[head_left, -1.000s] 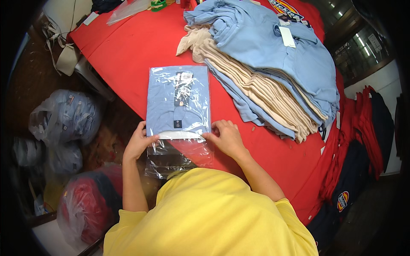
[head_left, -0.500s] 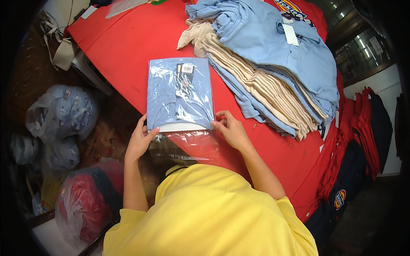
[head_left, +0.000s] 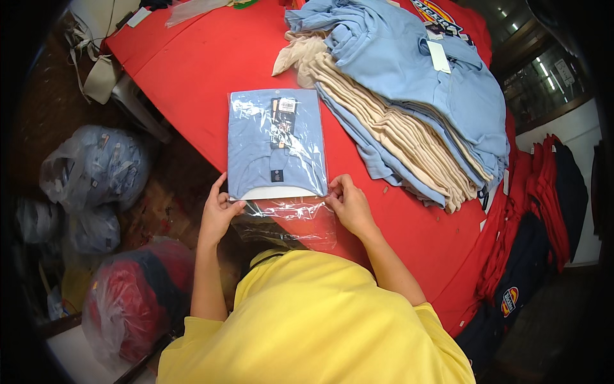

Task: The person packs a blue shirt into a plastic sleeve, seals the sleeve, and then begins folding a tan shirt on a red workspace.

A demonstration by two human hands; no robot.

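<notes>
A folded light-blue shirt (head_left: pixel 256 137) lies flat inside a clear plastic bag (head_left: pixel 288 224), its collar side toward me. A dark hang tag with a white label (head_left: pixel 283 118) shows through the plastic. White card peeks out along the shirt's near edge, and the bag's loose end extends past it toward my body. At the bag's near left corner, my left hand (head_left: pixel 219 208) pinches the plastic between thumb and fingers. My right hand (head_left: pixel 350 203) pinches the bag's edge at the near right corner.
A tall stack of light-blue and cream garments (head_left: pixel 396 121) rises right of the bag on the red-covered table (head_left: pixel 185 83). Filled plastic bags (head_left: pixel 105 169) stand on the floor at left. Red and navy garments (head_left: pixel 543 211) hang over the right side.
The bagged shirt and both hands have shifted slightly right and nearer. Glare on the plastic has moved, so a small dark neck label now shows.
</notes>
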